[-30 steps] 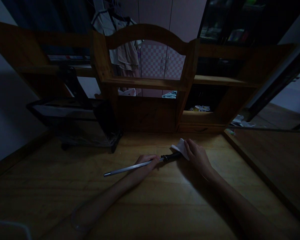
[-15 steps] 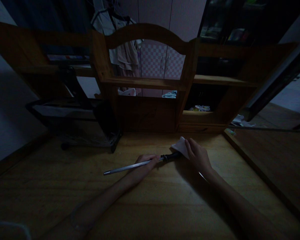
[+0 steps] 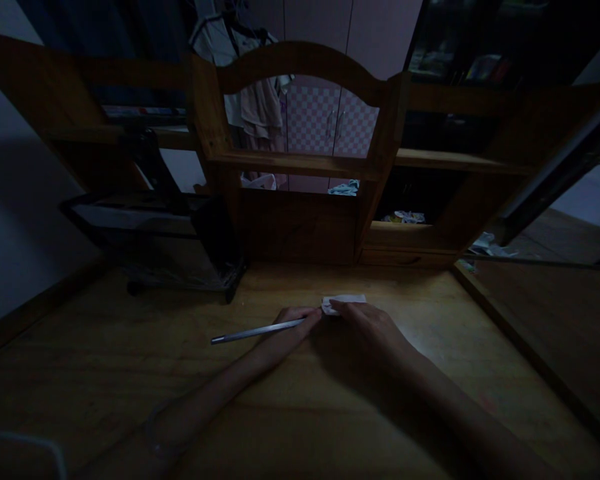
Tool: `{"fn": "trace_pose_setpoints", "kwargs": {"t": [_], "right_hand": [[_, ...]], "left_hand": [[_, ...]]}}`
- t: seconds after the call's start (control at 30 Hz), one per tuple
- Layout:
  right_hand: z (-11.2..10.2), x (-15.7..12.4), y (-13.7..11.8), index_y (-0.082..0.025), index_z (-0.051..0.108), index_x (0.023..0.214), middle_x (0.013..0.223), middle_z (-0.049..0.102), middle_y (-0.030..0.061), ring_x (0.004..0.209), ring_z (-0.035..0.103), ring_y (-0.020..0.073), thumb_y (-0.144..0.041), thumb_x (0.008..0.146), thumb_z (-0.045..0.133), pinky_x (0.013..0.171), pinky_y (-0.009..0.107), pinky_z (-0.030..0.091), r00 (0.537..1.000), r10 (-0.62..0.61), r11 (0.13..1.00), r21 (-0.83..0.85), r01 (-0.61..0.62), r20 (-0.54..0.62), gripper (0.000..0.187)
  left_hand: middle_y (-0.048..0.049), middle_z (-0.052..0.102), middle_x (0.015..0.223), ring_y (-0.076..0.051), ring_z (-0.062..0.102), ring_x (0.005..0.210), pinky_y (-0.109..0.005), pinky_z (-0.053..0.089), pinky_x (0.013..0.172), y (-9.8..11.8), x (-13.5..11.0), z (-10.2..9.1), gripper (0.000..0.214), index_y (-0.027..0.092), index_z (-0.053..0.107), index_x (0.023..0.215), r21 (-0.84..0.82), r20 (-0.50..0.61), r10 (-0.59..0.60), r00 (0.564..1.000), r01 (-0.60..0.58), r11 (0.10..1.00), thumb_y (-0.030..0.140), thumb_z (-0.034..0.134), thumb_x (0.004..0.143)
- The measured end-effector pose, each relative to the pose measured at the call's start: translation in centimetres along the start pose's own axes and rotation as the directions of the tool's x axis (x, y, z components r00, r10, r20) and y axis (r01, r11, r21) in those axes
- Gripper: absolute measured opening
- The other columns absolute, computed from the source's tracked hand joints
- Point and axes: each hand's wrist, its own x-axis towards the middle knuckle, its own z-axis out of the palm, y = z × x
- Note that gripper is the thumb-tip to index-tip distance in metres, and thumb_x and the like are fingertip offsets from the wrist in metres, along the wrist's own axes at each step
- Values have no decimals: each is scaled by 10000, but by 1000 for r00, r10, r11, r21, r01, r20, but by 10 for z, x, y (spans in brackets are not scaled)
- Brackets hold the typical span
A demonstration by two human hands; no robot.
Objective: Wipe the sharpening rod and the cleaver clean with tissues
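A sharpening steel (image 3: 257, 331), a long silvery rod, points toward the lower left above the wooden table. My left hand (image 3: 296, 320) is closed around the rod near its handle end. At that end, my right hand (image 3: 370, 323) holds a folded white tissue (image 3: 347, 299) over the black handle, fingers closed and pressed down. The handle itself is hidden under the tissue and fingers. Both hands are close together, almost touching, low over the table (image 3: 280, 407).
A wooden shelf unit (image 3: 300, 163) rises along the table's back edge. At the left stands a black-framed object (image 3: 180, 250) with an upright arm. A raised wooden edge (image 3: 520, 340) runs along the right side. A white cord (image 3: 30, 440) shows at the lower left.
My right hand has moved left with the tissue, from the handle's far end to beside my left hand, covering the handle. My left hand keeps its hold on the rod.
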Motion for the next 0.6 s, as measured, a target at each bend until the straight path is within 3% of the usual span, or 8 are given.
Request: {"fn": "trace_pose_setpoints", "kwargs": {"t": [0.13, 0.3, 0.43, 0.6], "right_hand": [[-13, 0, 11, -220, 517, 1322, 1198, 675, 128, 1051, 665, 228, -48, 880, 465, 879, 378, 540, 998, -42, 999, -15, 43, 51, 477], [-22, -1, 23, -218, 605, 1212, 1274, 640, 115, 1084, 660, 248, 26, 813, 469, 904, 401, 542, 1000, -7, 995, -98, 6, -10, 487], [-17, -1, 19, -222, 549, 1281, 1330, 598, 99, 1112, 646, 225, 31, 824, 435, 924, 375, 540, 994, 73, 997, 6, -73, -81, 535], [-9, -1, 6, -269, 528, 1320, 1402, 538, 83, 1160, 620, 223, 15, 833, 467, 963, 373, 523, 1000, 6, 994, 108, -8, 13, 567]], "left_hand": [[25, 426, 605, -116, 370, 571, -229, 271, 514, 4, -1, 0, 467, 164, 562, 689, -6, 2, -18, 1000, 18, 1000, 555, 417, 900], [27, 417, 595, -118, 381, 579, -229, 262, 530, 9, -1, -2, 433, 181, 474, 624, 47, 8, -25, 1000, 24, 999, 494, 391, 911], [27, 419, 601, -119, 380, 576, -238, 262, 535, 11, -2, -3, 424, 184, 473, 638, 32, 26, -30, 999, 29, 999, 503, 396, 906], [25, 403, 612, -120, 363, 583, -237, 253, 529, 8, -1, -1, 455, 177, 491, 652, 16, 24, -43, 999, 42, 999, 550, 393, 894]]}}
